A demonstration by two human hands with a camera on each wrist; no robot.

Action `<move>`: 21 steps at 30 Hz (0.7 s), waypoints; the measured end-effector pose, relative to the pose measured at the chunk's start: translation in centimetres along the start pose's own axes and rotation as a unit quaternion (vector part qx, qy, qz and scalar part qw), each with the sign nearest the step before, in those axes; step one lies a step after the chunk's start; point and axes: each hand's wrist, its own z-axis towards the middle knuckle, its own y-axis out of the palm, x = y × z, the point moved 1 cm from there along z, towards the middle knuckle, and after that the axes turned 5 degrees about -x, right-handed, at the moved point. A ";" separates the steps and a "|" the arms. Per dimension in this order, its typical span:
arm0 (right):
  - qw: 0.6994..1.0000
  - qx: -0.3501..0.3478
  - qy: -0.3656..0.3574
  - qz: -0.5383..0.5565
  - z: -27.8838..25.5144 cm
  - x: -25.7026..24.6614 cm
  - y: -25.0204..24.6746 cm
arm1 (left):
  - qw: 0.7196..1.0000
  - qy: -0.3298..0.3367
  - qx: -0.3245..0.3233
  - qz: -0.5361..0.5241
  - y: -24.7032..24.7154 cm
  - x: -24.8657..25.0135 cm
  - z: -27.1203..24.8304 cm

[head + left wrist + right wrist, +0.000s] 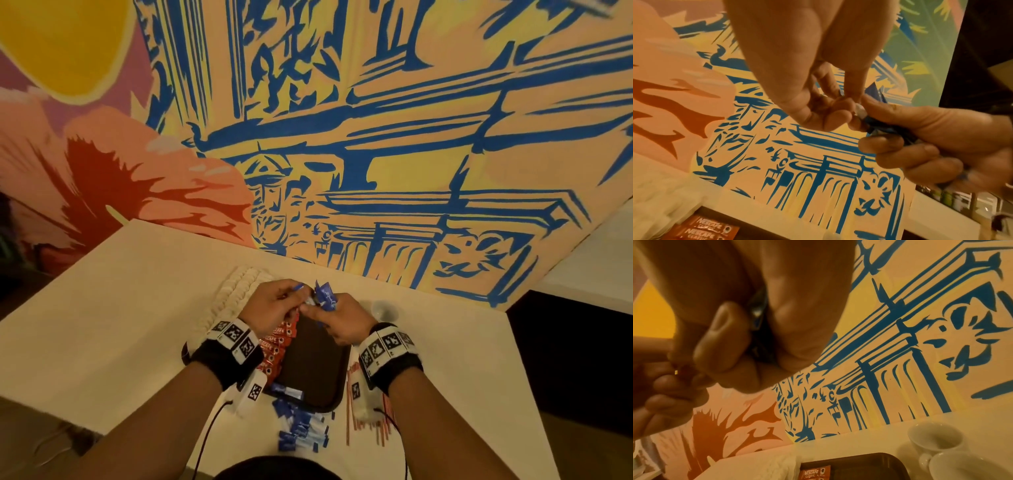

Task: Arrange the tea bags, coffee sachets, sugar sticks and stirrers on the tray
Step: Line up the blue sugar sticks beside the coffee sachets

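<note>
— Where are the sugar sticks [324, 295]?
— Bunched in the right hand [342, 322], over the tray's [313, 363] far end; the left hand [274, 303] pinches one by its tip.
— Which way to lay them?
— Probably straight down, beside the coffee sachets [275, 346].

left hand [274, 303]: raised, fingers [830, 113] curled, pinching blue sachets [323, 294] | right hand [342, 323]: raised beside it, touching, fingers curled round the same bundle | wrists: both banded, close together | forearms: converge from the lower corners
</note>
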 end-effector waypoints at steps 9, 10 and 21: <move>0.995 0.033 -0.002 0.093 -2.8 0.4 -1.6 | 0.991 -0.014 -0.039 -0.127 0.5 2.1 -3.1; 0.995 0.034 -0.003 0.094 -3.1 0.4 -1.7 | 0.990 -0.015 -0.043 -0.133 0.6 2.3 -3.4; 0.985 0.054 0.004 0.164 -3.4 1.1 -0.9 | 0.997 0.013 -0.041 -0.066 -0.4 2.1 -3.5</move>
